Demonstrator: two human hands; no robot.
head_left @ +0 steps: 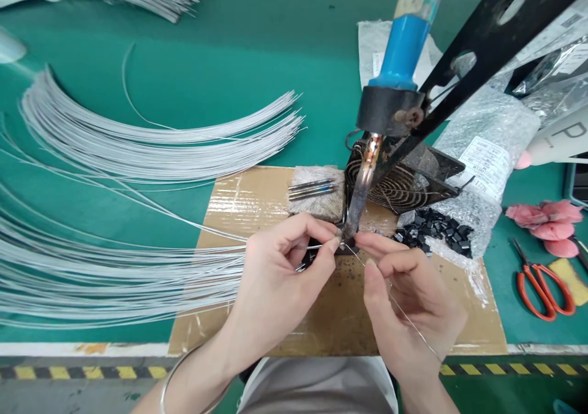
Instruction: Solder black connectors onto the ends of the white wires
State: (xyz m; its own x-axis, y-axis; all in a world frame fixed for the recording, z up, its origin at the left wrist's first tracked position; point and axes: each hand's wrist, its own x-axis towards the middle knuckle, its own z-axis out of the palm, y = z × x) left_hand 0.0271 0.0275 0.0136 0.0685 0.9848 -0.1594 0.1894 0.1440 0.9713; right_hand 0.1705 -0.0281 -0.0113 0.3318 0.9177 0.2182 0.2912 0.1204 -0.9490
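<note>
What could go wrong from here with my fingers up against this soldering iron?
The left hand and right hand have fingertips right beside the tip of the soldering iron; if it's hot, a small slip might burn them. The right hand could also brush the loose black pieces nearby and scatter them.

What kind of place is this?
Probably an electronics workshop: there's a soldering iron clamped over the hands, bundles of white wires, and a pile of small black parts.

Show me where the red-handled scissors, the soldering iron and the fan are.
Red-handled scissors [550, 309]: head view, on the handle loop's lower edge.
Soldering iron [406, 46]: head view, on the blue sleeve.
Fan [399, 188]: head view, on the round wire guard.
</note>
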